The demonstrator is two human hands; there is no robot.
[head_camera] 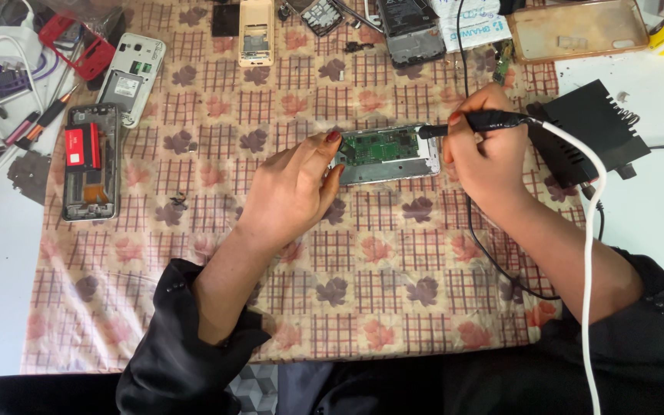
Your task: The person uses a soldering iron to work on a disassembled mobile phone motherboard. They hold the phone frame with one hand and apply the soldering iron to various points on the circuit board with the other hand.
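Both hands (pixel 293 188) (pixel 486 157) curled, forearms angled inward.

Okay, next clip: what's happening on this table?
A person is working on an opened phone whose green circuit board is exposed, on a checked cloth. The left hand steadies the phone's left end, while the right hand holds a black pen-shaped tool with a white cable, its tip at the phone's upper right corner. Other dismantled phones and a black box lie around.
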